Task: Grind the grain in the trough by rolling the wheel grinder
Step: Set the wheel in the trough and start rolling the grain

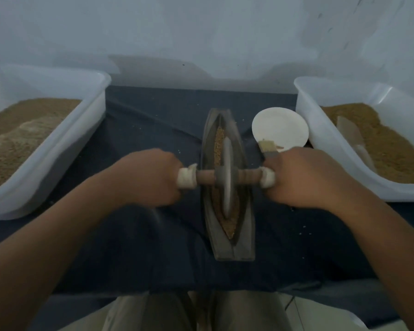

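Observation:
A dark boat-shaped trough (243,225) lies lengthwise on the dark cloth in the middle, with brown grain (218,142) along its groove. The wheel grinder (227,177) stands on edge in the groove, about midway along. Its wooden axle sticks out to both sides, with pale wrapped ends. My left hand (151,177) grips the left wrapped end. My right hand (304,180) grips the right wrapped end. Both hands look blurred.
A white plastic tub (65,139) of brown grain stands at the left, and another tub (325,139) with grain and a pale scoop (351,134) at the right. A white plate (280,126) and a brush (268,148) lie beside the trough. A pale wall rises behind.

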Motion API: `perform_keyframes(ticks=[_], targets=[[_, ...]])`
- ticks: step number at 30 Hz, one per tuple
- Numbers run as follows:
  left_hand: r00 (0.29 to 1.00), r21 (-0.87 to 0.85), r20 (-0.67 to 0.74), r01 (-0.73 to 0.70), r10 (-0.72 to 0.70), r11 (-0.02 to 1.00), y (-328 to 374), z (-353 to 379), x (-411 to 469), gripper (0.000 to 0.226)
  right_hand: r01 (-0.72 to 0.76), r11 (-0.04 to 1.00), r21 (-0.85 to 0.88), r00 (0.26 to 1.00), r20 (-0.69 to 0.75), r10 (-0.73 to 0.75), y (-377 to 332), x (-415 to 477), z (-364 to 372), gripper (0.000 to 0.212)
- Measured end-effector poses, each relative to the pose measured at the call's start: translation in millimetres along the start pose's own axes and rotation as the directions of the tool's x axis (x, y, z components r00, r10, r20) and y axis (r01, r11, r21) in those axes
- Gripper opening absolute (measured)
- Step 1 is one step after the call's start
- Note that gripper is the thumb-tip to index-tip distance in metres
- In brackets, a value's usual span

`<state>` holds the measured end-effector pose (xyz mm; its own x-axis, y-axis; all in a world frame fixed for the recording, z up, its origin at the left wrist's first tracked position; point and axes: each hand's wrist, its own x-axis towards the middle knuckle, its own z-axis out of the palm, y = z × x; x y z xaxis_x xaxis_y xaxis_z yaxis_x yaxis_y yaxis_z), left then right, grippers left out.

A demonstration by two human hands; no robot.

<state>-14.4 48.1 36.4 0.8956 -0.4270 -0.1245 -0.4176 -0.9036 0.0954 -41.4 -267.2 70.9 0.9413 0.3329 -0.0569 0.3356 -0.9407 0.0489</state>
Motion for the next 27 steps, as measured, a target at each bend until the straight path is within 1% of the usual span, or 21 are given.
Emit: perform_keyframes(ticks=[2,4,5,6,8,9,10,12,13,15,16,18,20,22,24,25,27], targets=[[0.995,0.039,-0.079,0.057,-0.053,0.998,-1,-7,26,0.027,-0.074,0.997,0.024,0.996,0.058,0.072,0,33,-4,0.020],[0.976,0.094,-0.171,0.154,-0.137,0.984,-5,-22,61,0.027,-0.155,0.988,0.015,0.988,0.000,0.155,5,74,-8,0.021],[0.966,0.101,-0.189,0.195,-0.174,0.976,-7,-30,76,0.027,-0.181,0.984,-0.005,0.982,-0.052,0.180,7,90,-9,0.022],[0.963,0.095,-0.184,0.217,-0.198,0.971,-9,-36,88,0.026,-0.205,0.978,-0.028,0.975,-0.095,0.201,7,101,-9,0.023],[0.972,0.077,-0.136,0.204,-0.192,0.976,-7,-41,93,0.024,-0.231,0.971,-0.067,0.964,-0.149,0.220,4,104,-5,0.024],[0.981,0.071,-0.094,0.176,-0.169,0.982,-5,-42,87,0.023,-0.225,0.973,-0.060,0.967,-0.135,0.215,3,98,-3,0.023],[0.991,0.069,-0.046,0.129,-0.126,0.989,-3,-40,75,0.022,-0.200,0.979,-0.034,0.978,-0.076,0.197,3,87,-1,0.022],[0.999,0.095,0.030,0.028,-0.031,0.995,2,-31,46,0.020,-0.138,0.989,0.049,0.987,0.094,0.133,7,50,3,0.017],[0.999,0.115,0.037,-0.010,0.006,0.993,3,-25,32,0.018,-0.116,0.989,0.087,0.983,0.154,0.102,7,28,4,0.016],[0.999,0.147,0.001,-0.039,0.039,0.988,6,-16,14,0.018,-0.090,0.989,0.119,0.980,0.188,0.067,4,2,5,0.017],[0.999,0.157,-0.014,-0.033,0.035,0.987,6,-14,14,0.019,-0.086,0.989,0.118,0.983,0.175,0.065,4,2,7,0.018],[0.999,0.143,-0.039,0.023,-0.017,0.989,5,-15,27,0.021,-0.109,0.993,0.046,0.990,0.098,0.104,2,22,10,0.018],[0.987,0.137,-0.134,0.106,-0.087,0.985,1,-21,50,0.023,-0.184,0.983,-0.008,0.983,-0.026,0.184,1,53,10,0.021],[0.964,0.131,-0.226,0.169,-0.136,0.977,-2,-29,71,0.026,-0.244,0.970,-0.004,0.961,-0.135,0.241,3,79,8,0.025],[0.968,0.093,-0.198,0.177,-0.156,0.980,-3,-36,81,0.028,-0.239,0.971,-0.026,0.951,-0.208,0.229,2,89,5,0.026],[0.977,0.078,-0.155,0.161,-0.147,0.984,-3,-37,79,0.027,-0.216,0.976,-0.038,0.957,-0.205,0.204,2,87,3,0.025],[0.993,0.057,-0.055,0.108,-0.105,0.993,-2,-32,59,0.024,-0.153,0.988,-0.021,0.985,-0.088,0.151,2,69,1,0.022]])
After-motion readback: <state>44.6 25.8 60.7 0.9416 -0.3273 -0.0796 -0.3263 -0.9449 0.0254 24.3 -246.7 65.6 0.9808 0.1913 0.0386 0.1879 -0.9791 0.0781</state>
